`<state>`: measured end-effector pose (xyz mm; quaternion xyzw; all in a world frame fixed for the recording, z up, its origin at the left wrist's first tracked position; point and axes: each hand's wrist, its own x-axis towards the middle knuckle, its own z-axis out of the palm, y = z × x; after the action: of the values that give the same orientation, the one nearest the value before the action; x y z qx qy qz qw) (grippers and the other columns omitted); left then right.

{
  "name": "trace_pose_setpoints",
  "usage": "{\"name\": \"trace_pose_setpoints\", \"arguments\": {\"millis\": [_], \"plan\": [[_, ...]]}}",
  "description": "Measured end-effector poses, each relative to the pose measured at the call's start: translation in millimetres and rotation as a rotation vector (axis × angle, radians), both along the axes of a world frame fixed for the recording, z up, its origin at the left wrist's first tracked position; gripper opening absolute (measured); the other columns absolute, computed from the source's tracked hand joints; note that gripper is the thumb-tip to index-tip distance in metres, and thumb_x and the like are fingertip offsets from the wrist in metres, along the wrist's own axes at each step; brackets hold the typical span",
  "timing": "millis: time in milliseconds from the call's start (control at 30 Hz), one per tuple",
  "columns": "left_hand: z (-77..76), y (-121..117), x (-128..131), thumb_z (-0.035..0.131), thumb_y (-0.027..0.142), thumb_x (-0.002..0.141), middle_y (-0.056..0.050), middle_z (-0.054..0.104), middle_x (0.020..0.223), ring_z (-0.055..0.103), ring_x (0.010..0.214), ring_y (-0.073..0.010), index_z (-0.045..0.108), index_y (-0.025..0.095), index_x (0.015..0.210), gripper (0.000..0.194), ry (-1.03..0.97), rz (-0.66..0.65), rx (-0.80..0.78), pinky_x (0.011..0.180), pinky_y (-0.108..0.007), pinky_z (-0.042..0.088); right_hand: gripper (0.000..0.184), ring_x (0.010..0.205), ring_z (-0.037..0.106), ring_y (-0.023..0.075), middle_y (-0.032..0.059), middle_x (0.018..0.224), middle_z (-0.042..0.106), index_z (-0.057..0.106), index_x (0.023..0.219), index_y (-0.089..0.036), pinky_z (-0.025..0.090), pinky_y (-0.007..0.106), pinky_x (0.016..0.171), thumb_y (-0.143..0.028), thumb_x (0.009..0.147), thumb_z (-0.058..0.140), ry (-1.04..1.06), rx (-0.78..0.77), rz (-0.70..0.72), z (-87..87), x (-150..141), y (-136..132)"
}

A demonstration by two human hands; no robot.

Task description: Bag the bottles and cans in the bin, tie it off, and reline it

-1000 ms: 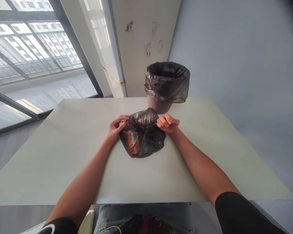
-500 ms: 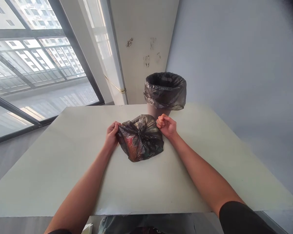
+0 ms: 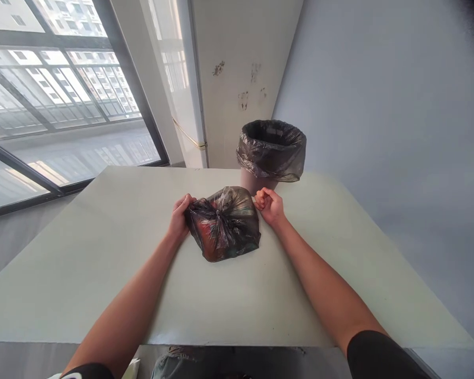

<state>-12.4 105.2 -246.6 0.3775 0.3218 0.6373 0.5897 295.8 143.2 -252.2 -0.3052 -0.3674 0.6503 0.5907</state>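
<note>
A black, see-through plastic garbage bag (image 3: 229, 226) lies on the table, gathered into a knot on top. Something red or orange shows through its left side, with paler shapes at the upper right. My left hand (image 3: 179, 213) grips the bag's gathered plastic at its left edge, thumb on top. Close against the bag's upper right edge is my right hand (image 3: 270, 205), its fingers curled closed. Whether any plastic is pinched in those fingers cannot be made out. Just behind stands a trash can (image 3: 255, 180) with a black liner (image 3: 274, 158) folded over its rim.
The pale table (image 3: 102, 252) spreads out on both sides of my arms. A whitish cabinet-like panel (image 3: 240, 47) with worn patches rises behind the trash can. At right is a grey-blue wall (image 3: 379, 105); at left, a framed glass door (image 3: 71, 89) with a railing beyond.
The bag's knot and folds have shifted left toward my left hand, and the bag has turned a little. My right hand stays closed near the bag's right edge. The camera view has moved slightly.
</note>
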Motion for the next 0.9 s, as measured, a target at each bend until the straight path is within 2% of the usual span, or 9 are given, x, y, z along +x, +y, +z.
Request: {"name": "trace_pose_setpoints", "arguments": {"millis": [100,167,333,467,633,733,900], "plan": [[2.7,-1.4,0.9,0.084,0.044,0.086,0.002,0.04,0.071,0.041,0.061,-0.0098,0.042,0.019,0.069,0.051,0.01,-0.015,0.019,0.055,-0.022,0.038,0.059,0.048,0.021,0.0107,-0.0051,0.052,0.023,0.025,0.057,-0.022,0.024,0.028,0.045,-0.044,0.082,0.074,-0.047,0.038,0.044,-1.8,-0.6,-1.8],[4.2,-2.2,0.8,0.082,0.043,0.087,0.002,0.041,0.074,0.041,0.063,-0.0104,0.044,0.019,0.071,0.047,0.013,-0.027,0.032,0.056,-0.023,0.039,0.065,0.048,0.018,0.0106,-0.0056,0.051,0.019,0.02,0.056,-0.022,0.021,0.028,0.045,-0.045,0.081,0.075,-0.072,0.045,0.058,-3.5,-1.2,-2.9],[4.5,-1.2,-1.5,0.07,0.036,0.087,0.0,0.038,0.077,0.042,0.066,-0.013,0.042,0.021,0.076,0.034,-0.049,-0.062,0.035,0.062,-0.026,0.042,0.068,0.047,0.017,0.0103,-0.0059,0.051,0.016,0.019,0.055,-0.023,0.017,0.029,0.044,-0.046,0.082,0.076,-0.122,0.081,0.02,-5.7,-3.6,-4.0],[2.8,1.5,-2.6,0.066,0.024,0.073,-0.001,0.037,0.079,0.044,0.069,-0.0147,0.042,0.022,0.078,0.025,-0.05,-0.067,0.058,0.065,-0.028,0.045,0.068,0.046,0.017,0.0095,-0.0061,0.05,0.017,0.019,0.054,-0.023,0.014,0.03,0.045,-0.045,0.081,0.077,-0.148,0.084,0.017,-4.8,-5.6,-5.4],[2.7,1.9,-0.8,0.061,0.011,0.058,-0.002,0.041,0.083,0.046,0.073,-0.0138,0.047,0.02,0.078,0.026,-0.028,-0.038,0.079,0.065,-0.025,0.043,0.066,0.047,0.016,0.009,-0.0061,0.05,0.015,0.019,0.053,-0.023,0.012,0.03,0.046,-0.043,0.079,0.076,-0.153,0.082,0.025,-3.8,-6.6,-7.6],[2.5,1.3,0.2,0.062,0.009,0.058,-0.001,0.043,0.084,0.045,0.072,-0.0129,0.052,0.02,0.079,0.026,0.014,-0.024,0.081,0.062,-0.024,0.041,0.064,0.047,0.016,0.0097,-0.006,0.05,0.016,0.02,0.054,-0.024,0.014,0.03,0.046,-0.043,0.08,0.075,-0.18,0.081,0.02,-3.8,-6.7,-7.8],[-0.1,1.8,1.3,0.07,0.008,0.067,0.0,0.042,0.08,0.044,0.068,-0.0116,0.052,0.02,0.078,0.025,0.028,-0.02,0.105,0.059,-0.022,0.04,0.063,0.046,0.014,0.0089,-0.0064,0.049,0.016,0.022,0.052,-0.024,0.009,0.031,0.046,-0.04,0.08,0.076,-0.149,0.084,0.044,-4.6,-6.8,-6.7]]}}
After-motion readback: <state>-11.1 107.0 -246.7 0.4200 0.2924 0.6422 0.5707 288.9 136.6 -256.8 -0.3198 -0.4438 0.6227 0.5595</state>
